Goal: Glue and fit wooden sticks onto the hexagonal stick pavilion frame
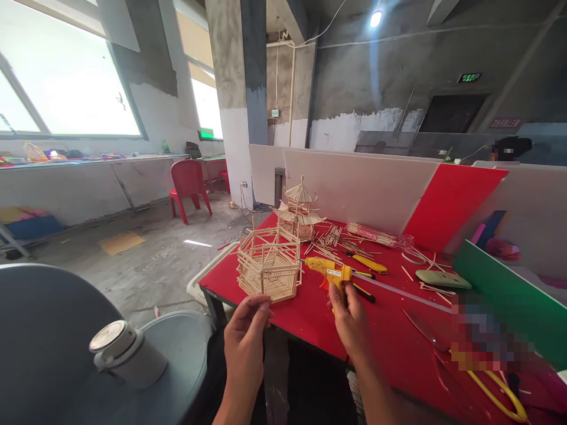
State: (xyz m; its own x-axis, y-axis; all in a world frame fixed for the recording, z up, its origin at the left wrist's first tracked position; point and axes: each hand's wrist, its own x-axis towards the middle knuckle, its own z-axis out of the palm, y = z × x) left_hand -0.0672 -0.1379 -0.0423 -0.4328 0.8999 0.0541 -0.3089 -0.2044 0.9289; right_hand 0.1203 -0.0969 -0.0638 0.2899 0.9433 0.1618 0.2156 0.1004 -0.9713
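My left hand (248, 330) is pinched at the near bottom edge of a hexagonal wooden-stick model (268, 268). This model has a slatted floor and open railing sides, and sits at the table's near left edge. My right hand (349, 316) is wrapped around the handle of a yellow glue gun (330, 271), its nozzle pointing left, close to the model's right side. A long translucent glue stick (403, 292) extends from the gun's back. Just behind the hexagonal model stands a tiered stick pagoda (301, 209). Whether a small piece is between my left fingertips is unclear.
Loose sticks (330, 237) and a bundled pack (374, 234) lie on the red table (310, 321). Right of them are a yellow utility knife (370, 263), a greenish case (443, 278) and yellow-handled scissors (494, 386). A thermos (128, 354) stands on a grey seat at left.
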